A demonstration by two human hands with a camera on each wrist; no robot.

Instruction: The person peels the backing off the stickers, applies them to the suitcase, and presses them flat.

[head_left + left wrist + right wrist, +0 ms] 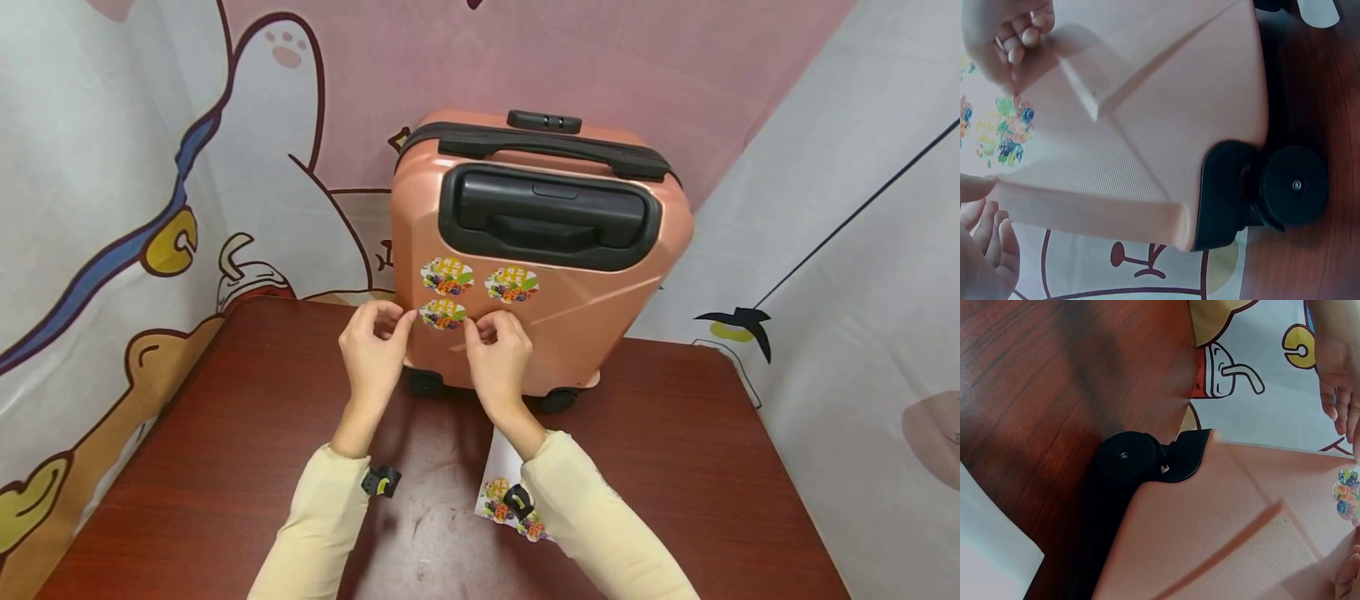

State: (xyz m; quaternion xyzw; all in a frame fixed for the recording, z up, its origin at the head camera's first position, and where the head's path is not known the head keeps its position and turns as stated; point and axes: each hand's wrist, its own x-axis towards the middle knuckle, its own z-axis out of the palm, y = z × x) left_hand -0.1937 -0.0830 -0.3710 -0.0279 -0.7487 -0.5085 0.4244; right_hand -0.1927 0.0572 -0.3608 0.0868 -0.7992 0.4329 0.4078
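A round fruit-printed sticker (442,314) is at the lower left of the pink suitcase's (555,333) front. My left hand (377,342) pinches its left edge between thumb and forefinger. At its right edge, the thumb and forefinger of my right hand (498,354) pinch too. Just above, two matching stickers lie flat on the shell, one at left (447,277) and one at right (512,284). The left wrist view shows the held sticker (1007,132) between both hands, right against the ribbed surface.
A white sticker sheet (504,454) with several fruit stickers lies on the brown table (247,467), partly under my right forearm. The suitcase stands upright on black wheels (558,401), close to a cartoon-printed cloth backdrop (337,100). A black handle (551,212) is recessed near its top.
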